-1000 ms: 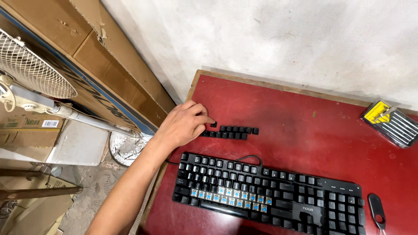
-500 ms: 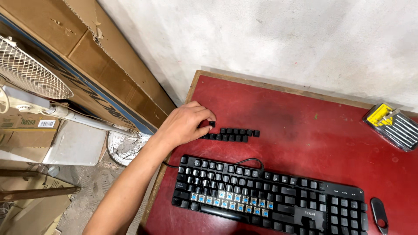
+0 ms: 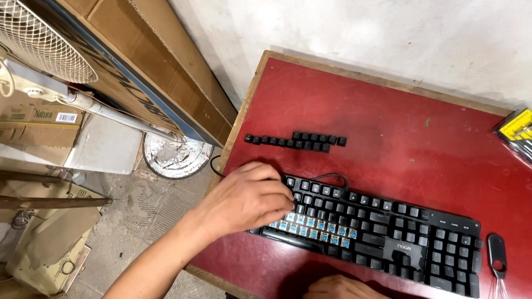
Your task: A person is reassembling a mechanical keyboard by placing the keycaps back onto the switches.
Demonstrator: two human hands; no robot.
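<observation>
A black mechanical keyboard (image 3: 388,232) lies on a red table (image 3: 399,127); several keys in its lower left rows are bare, showing blue switches (image 3: 316,227). My left hand (image 3: 244,202) rests on the keyboard's left end, fingers curled over the keys there. Whether it holds a keycap is hidden. Several removed black keycaps (image 3: 299,141) lie in rows on the table behind the keyboard. My right hand (image 3: 341,288) shows only partly at the bottom edge, in front of the keyboard; its fingers are out of view.
A black wire keycap puller (image 3: 497,257) lies right of the keyboard. A yellow case of small screwdrivers (image 3: 518,133) sits at the right edge. Left of the table stand a fan (image 3: 44,50), its round base (image 3: 174,155) and cardboard boxes (image 3: 138,61).
My left hand has moved from the row of loose keycaps down to the keyboard's left end. The view has shifted, and my right hand now shows at the bottom edge.
</observation>
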